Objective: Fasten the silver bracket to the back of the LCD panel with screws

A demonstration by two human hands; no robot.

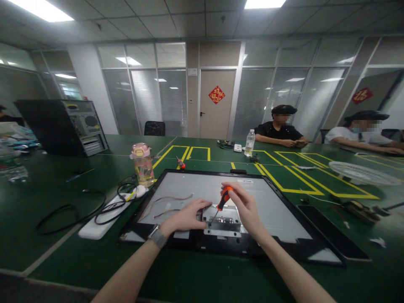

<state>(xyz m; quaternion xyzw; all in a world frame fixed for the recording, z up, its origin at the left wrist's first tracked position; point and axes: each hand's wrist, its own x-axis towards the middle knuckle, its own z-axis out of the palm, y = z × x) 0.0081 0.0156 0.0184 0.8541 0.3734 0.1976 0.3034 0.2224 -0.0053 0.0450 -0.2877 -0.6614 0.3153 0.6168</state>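
Note:
A flat monitor panel [277,210] lies face down on the green table, its grey metal back up, black frame around it. My right hand [244,208] is closed around an orange-handled screwdriver [223,199], whose tip touches a small metal bracket [222,223] near the panel's front edge. My left hand [186,216] rests flat on the panel just left of that bracket, fingers spread toward it; a watch is on its wrist. Thin wires [167,204] run across the panel's left part.
A pink-lidded bottle [142,165], a white power strip with black cables [104,212] and a computer case [67,126] stand left. A red screwdriver [181,163], water bottle [249,143], fan grille [362,173] and black panel [331,231] lie beyond and right. Two people sit at the far right.

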